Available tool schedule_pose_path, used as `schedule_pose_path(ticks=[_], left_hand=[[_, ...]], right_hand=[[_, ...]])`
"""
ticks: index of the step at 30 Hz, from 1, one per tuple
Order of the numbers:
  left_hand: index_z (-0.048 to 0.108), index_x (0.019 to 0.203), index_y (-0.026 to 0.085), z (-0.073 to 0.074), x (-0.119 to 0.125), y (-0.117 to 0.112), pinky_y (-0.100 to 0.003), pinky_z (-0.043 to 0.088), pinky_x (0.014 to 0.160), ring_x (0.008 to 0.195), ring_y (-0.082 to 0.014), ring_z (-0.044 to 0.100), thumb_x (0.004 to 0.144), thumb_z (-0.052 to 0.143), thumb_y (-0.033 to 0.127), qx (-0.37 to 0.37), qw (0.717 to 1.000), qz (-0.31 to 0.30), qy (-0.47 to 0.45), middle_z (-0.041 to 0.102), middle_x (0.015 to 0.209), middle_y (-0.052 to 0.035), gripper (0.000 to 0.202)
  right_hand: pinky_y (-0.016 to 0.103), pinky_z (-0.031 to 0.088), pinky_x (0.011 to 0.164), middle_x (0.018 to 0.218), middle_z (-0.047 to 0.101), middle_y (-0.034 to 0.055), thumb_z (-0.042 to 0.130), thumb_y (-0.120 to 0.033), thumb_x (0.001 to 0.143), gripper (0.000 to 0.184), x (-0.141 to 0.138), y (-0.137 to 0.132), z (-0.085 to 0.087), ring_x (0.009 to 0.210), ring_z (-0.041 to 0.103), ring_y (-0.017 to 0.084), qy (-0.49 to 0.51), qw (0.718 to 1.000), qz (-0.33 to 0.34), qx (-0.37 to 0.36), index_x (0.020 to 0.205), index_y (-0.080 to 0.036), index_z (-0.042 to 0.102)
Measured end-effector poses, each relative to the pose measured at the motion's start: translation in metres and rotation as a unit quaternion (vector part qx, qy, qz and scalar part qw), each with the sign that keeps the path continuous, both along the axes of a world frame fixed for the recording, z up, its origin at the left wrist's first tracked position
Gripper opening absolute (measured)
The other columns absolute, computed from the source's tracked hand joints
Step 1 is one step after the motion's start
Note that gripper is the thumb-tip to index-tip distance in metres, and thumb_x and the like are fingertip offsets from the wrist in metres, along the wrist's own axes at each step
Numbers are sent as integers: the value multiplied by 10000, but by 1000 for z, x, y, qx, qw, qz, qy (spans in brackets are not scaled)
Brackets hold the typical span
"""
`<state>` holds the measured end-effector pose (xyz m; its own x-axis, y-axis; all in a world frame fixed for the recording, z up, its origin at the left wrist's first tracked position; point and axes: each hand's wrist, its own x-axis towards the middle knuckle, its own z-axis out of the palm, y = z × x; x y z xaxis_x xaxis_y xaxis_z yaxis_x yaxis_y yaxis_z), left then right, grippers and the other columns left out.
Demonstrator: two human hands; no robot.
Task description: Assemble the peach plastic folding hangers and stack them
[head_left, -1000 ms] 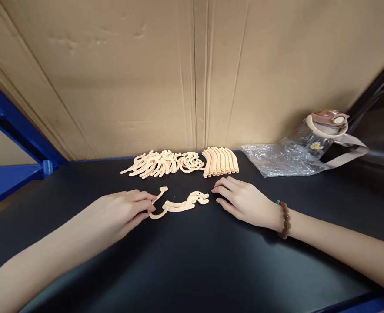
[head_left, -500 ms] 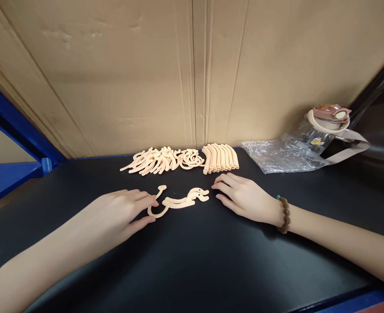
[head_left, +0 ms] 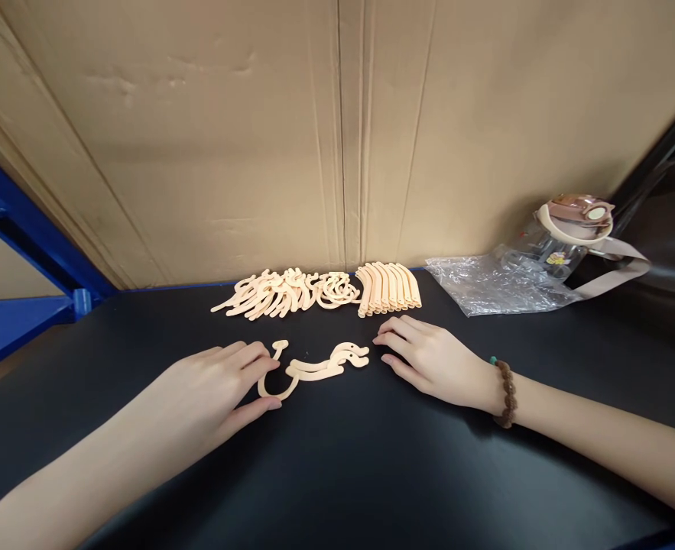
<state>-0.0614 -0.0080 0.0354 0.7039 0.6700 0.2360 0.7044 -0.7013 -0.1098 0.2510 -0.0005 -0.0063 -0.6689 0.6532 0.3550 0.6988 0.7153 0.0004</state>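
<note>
My left hand (head_left: 231,389) rests at a cream plastic hook (head_left: 280,350), with the index finger and thumb on its curved left side. The other left fingers hide part of the view there. Joined to the hook or lying against it, two curved hanger arms (head_left: 319,371) stretch to the right; they overlap, with holes near their right ends. Just right of those ends lies my right hand (head_left: 423,359), its fingers loosely bent and apart, holding nothing. A brown bead bracelet (head_left: 507,396) circles the right wrist.
Behind the hands lie a loose pile of cream curved pieces (head_left: 274,293), several hooks (head_left: 337,290) and a neat row of curved arms (head_left: 388,289). A clear plastic bag (head_left: 498,286) and a strapped bottle (head_left: 566,237) stand back right. Cardboard (head_left: 228,137) backs the black table (head_left: 360,473).
The view has tilted slightly, so everything sits a little lower. My left thumb and index finger have spread a little farther apart on the hook. The right hand has hardly moved.
</note>
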Motion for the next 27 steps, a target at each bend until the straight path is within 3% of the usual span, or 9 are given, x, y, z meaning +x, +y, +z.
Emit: schedule_pose_path(ticks=[3,10,15,18,21,27], left_hand=[[696,1031,180,-2,-2,2,-371,535,700,824,-259,680,927,435,525,-7,999,4,50,695,973,-90,445],[664,1147,152,-2,1,1,-404,553,760,900,-287,685,910,422,584,-21,999,34,36,706,1046,-116,548],[645,1188,197,5,2,-3,-410,553,825,1004,-283,669,913,376,618,-85,994,66,36,690,1137,-96,570],[648,1183,219,8,3,-4,-403,549,857,1046,-275,659,925,334,620,-96,993,66,30,683,1172,-80,571],[664,1160,208,9,3,-4,-403,561,836,1018,-276,675,936,310,610,-86,994,59,34,694,1159,-81,580],[681,1143,180,5,1,-2,-418,574,815,1015,-307,681,924,324,628,-35,998,44,28,701,1154,-99,614]], right_hand=[[393,541,834,1058,606,101,444,-217,954,199,1,1,0,950,602,217,2,1000,1,2,1069,-153,593],[391,536,828,1061,620,103,449,-219,952,194,1,0,-1,950,607,220,5,1000,0,3,1053,-161,603],[355,504,850,1032,664,66,457,-260,962,206,1,3,13,943,625,200,33,999,-35,-16,1071,-175,608],[315,493,775,991,673,54,453,-283,959,217,8,18,29,884,631,187,39,996,-84,-10,1043,-185,627],[305,467,725,991,662,55,476,-272,932,229,18,43,42,861,625,200,16,996,-89,-15,1050,-209,662],[285,428,690,977,636,47,450,-186,897,312,29,78,42,778,613,177,-14,993,-119,-21,1073,-230,704]])
